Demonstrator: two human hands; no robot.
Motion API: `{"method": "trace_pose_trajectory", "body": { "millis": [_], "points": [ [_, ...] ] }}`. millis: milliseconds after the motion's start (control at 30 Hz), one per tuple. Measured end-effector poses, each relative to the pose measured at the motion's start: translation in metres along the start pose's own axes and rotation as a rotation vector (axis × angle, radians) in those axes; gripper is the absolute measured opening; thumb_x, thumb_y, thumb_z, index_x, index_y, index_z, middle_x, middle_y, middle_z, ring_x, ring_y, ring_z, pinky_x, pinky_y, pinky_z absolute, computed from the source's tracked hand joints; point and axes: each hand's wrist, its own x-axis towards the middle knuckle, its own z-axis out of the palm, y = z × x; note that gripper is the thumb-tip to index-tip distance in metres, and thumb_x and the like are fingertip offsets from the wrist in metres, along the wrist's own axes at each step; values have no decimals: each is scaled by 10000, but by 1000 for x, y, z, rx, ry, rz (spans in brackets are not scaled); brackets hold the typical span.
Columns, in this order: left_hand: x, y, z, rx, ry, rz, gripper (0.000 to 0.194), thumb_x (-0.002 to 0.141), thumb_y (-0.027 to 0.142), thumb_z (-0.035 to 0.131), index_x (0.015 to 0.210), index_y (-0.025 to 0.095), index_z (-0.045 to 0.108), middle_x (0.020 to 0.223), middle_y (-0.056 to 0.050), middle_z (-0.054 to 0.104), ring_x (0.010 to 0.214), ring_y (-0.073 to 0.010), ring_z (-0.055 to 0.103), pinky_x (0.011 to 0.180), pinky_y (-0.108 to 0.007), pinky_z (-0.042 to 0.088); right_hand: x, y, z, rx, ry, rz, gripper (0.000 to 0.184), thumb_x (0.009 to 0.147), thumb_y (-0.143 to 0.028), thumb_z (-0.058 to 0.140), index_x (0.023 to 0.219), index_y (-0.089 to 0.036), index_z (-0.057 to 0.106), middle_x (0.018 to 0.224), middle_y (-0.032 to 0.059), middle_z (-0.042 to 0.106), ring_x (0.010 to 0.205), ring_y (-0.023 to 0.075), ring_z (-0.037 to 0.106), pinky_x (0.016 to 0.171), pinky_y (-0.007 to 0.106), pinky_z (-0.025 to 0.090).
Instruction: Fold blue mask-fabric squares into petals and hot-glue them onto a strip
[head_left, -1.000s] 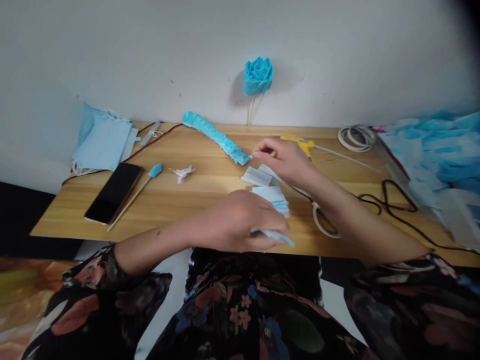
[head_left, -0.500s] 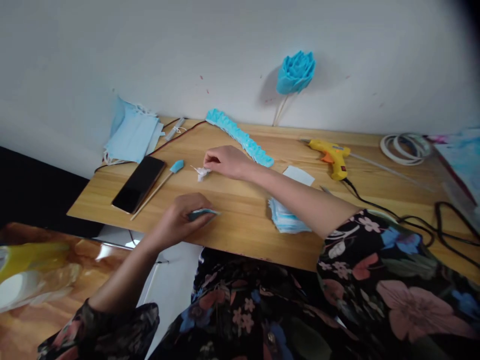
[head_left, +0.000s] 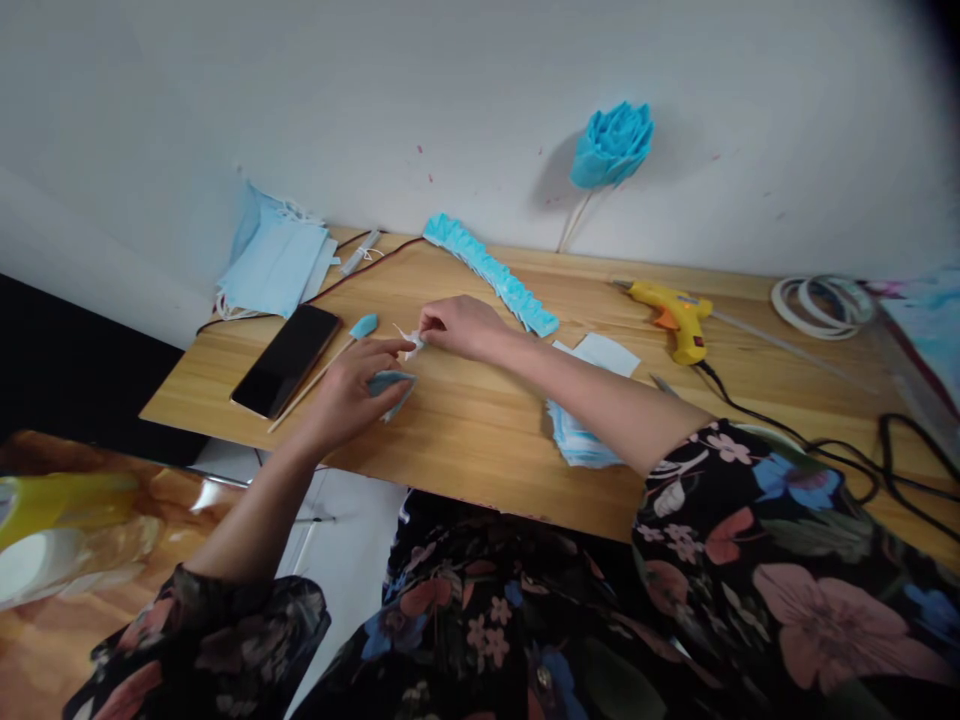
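Observation:
In my left hand (head_left: 349,390) a light blue piece of mask fabric (head_left: 391,388) is held under the thumb, while its forefinger reaches toward a small crumpled white scrap (head_left: 412,343). My right hand (head_left: 461,328) pinches that scrap at its edge, low over the table. A wooden stick with a blue fabric tip (head_left: 364,325) lies just left of my left hand. Behind my right hand runs a row of folded blue petals (head_left: 491,272). Partly under my right forearm sits a stack of cut blue and white fabric pieces (head_left: 581,440).
A phone (head_left: 286,360) and a pile of face masks (head_left: 274,260) lie at the left. A yellow glue gun (head_left: 675,315), its cord and tape rolls (head_left: 821,305) are at the right. A blue fabric flower (head_left: 613,145) on sticks leans against the wall (head_left: 360,100).
My left hand has moved up and away from me, close to my right hand, and its forefinger has stretched out to the white scrap. The view has shifted slightly.

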Motion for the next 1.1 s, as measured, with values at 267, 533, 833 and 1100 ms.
{"method": "trace_pose_trajectory", "body": {
  "millis": [267,533,833,1100],
  "points": [
    [12,-9,9,162,-66,109,130,859,239,623,749,201,682,1328,-128,733,1101,-296,666,1042,-540,500,1,-1,0,16,22,-6,201,904,-271,615,1017,-219,773,1028,36,789,852,166,635,643,281,322],
    [19,-16,14,241,-105,107,119,833,227,621,793,197,729,1278,-127,752,1053,-291,659,980,-501,521,3,4,-3,58,-24,-2,186,867,-193,640,991,-192,779,1007,35,780,848,149,632,671,262,341],
    [21,-17,13,118,-88,34,162,833,315,619,793,195,720,1223,-148,765,1065,-321,678,1008,-527,493,-8,14,-27,349,61,-4,179,919,-267,601,888,-140,724,827,11,686,717,110,515,697,255,373],
    [14,-12,4,24,-82,-23,163,848,334,632,770,202,688,1237,-129,757,1114,-275,687,1060,-487,497,-11,21,-18,427,45,29,188,872,-300,639,892,-143,741,778,-8,666,685,103,494,681,258,376]
  ]
}}
